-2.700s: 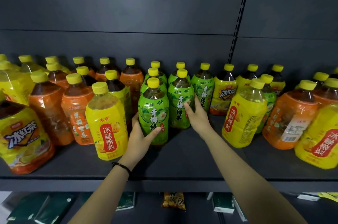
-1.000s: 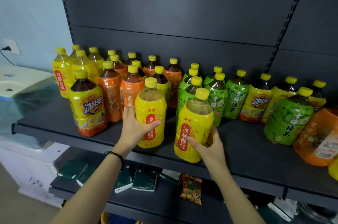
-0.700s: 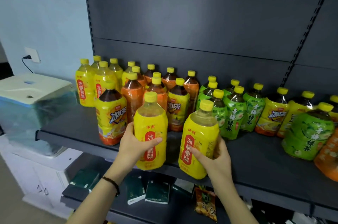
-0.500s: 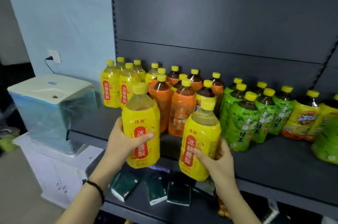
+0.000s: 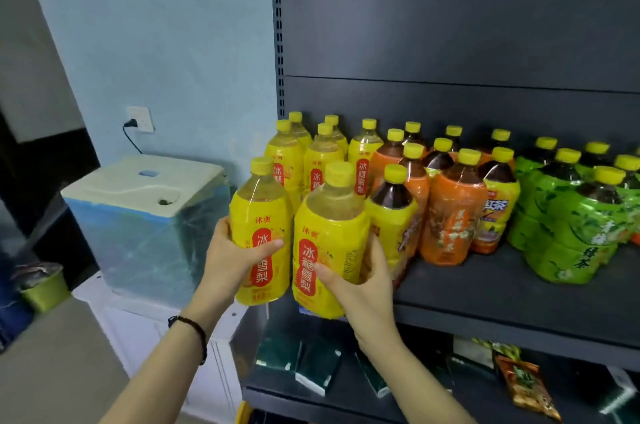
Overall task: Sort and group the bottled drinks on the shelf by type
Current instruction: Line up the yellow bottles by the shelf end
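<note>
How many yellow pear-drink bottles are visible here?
7 bottles: one in the left hand, one in the right hand, five standing on the shelf, left end; others may be hidden.

The shelf [image 5: 485, 288] lies bare before the orange bottles [image 5: 450, 215]; yellow bottles [image 5: 320, 167] crowd its left end.

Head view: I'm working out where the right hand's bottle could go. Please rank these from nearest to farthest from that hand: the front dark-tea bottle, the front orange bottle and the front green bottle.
1. Front dark-tea bottle: right beside the right hand, which grips a yellow pear-drink bottle.
2. Front orange bottle: next along to the right.
3. Front green bottle: far right.
</note>
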